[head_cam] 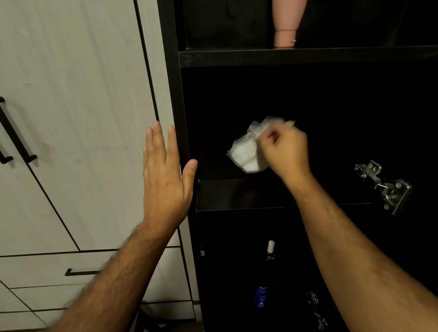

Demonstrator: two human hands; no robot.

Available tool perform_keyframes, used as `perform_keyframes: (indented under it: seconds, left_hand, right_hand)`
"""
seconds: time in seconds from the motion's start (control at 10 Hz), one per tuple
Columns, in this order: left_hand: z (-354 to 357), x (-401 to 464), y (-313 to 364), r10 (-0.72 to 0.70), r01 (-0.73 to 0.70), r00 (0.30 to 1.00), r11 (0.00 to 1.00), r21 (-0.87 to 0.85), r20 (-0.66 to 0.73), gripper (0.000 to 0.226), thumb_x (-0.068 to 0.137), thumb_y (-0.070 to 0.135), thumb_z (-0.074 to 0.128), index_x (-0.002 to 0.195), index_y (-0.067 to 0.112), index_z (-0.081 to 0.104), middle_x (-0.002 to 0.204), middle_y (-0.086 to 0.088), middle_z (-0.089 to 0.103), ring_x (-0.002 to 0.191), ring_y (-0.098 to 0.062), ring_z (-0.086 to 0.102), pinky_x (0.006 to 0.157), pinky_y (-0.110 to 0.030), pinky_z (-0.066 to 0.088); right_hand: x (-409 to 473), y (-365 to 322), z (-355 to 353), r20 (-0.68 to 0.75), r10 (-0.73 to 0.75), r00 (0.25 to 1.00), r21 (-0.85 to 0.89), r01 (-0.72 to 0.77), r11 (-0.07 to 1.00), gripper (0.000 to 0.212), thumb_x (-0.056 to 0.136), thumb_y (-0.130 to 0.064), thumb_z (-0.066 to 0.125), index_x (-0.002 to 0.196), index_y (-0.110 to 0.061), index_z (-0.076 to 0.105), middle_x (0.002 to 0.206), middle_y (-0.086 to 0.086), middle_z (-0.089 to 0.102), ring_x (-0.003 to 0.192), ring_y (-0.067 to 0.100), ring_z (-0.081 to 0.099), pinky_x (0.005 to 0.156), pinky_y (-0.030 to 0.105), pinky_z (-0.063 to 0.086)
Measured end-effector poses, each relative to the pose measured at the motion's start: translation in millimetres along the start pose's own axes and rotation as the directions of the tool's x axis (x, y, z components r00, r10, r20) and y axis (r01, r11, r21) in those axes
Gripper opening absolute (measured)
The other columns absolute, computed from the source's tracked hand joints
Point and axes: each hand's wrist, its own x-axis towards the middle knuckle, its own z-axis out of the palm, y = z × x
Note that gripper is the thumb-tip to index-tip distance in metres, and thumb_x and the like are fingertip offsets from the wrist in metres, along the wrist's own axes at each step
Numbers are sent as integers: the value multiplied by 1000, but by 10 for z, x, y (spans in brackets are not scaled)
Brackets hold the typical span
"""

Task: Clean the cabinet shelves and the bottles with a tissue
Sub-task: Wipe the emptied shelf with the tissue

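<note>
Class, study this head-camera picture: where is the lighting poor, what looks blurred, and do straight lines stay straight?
Head view: the black cabinet interior is very dark, so shelf detail is lost; the white tissue in the right hand looks soft with blur; the pale wardrobe doors are evenly lit; their edges and the handles lean, from wide-angle distortion; the metal hinge catches glare.

white wardrobe doors (pixel 72 99) w/ black handles (pixel 12 129) left | drawer handle (pixel 82 272) below | metal hinge (pixel 385 187) right
</note>
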Motion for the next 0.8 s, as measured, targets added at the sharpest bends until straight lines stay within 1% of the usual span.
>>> perform_keyframes:
  seconds: [0.1,0.2,0.3,0.4,0.5,0.6,0.7,0.8]
  left_hand:
    - [3,-3,7,-13,13,1000,1000,6,3,64,102,43,30,154,18,3,163,-10,0,150,-22,-5,121,-46,10]
    - [-4,-2,17,-21,21,1000,1000,2,8,64,102,42,32,155,17,4,163,-9,0,150,-22,-5,121,-45,9]
    - [-16,-8,19,0,0,1000,1000,16,6,65,102,42,30,154,15,3,162,-11,0,150,-23,-5,121,-44,8]
    - [-15,-12,10,-10,10,1000,1000,7,12,65,101,43,30,154,16,4,163,-10,-1,150,-23,-5,121,-45,9]
    - [-7,-12,11,-9,9,1000,1000,9,6,64,102,42,31,154,16,5,163,-11,1,150,-23,-4,121,-46,10]
    - [5,-31,0,6,-6,1000,1000,24,2,65,101,41,32,154,16,5,162,-12,2,150,-23,-4,121,-45,10]
    - [-27,-16,-15,-1,0,1000,999,51,20,64,101,43,30,154,18,6,163,-10,1,150,-22,-5,121,-44,10]
    - [-66,4,-29,-2,1,1000,998,62,26,61,101,43,28,154,18,10,162,-10,1,150,-21,-5,121,-44,10]
  right_hand:
    - [327,-212,-236,-101,75,992,75,-67,995,15,82,-17,64,89,-6,72,78,7,68,77,23,64,62,17,36]
    - [338,-460,-117,-49,-38,998,-2,38,999,16,81,-18,64,90,-8,73,83,14,71,80,32,66,68,30,46]
    - [-7,-454,180,152,-190,970,-49,199,979,11,81,-20,67,84,-10,68,85,14,69,80,33,66,67,35,50]
    - [-369,-295,398,397,-200,896,-135,272,953,10,89,-20,65,90,-10,67,91,9,67,82,27,66,67,31,52]
    - [-511,-324,530,506,-193,840,-215,340,915,20,96,-14,53,108,-9,68,107,8,65,94,25,65,69,26,46]
    - [-567,-539,596,600,-181,779,-247,395,885,24,98,-9,44,114,-6,62,110,13,62,103,30,60,72,31,41]
    - [-575,-771,646,647,-80,758,-277,331,902,17,96,-9,51,108,-8,62,102,12,62,101,30,61,77,36,48]
    - [-517,-840,644,643,48,764,-276,173,945,16,93,-8,57,108,-9,64,102,10,64,100,27,63,74,33,48]
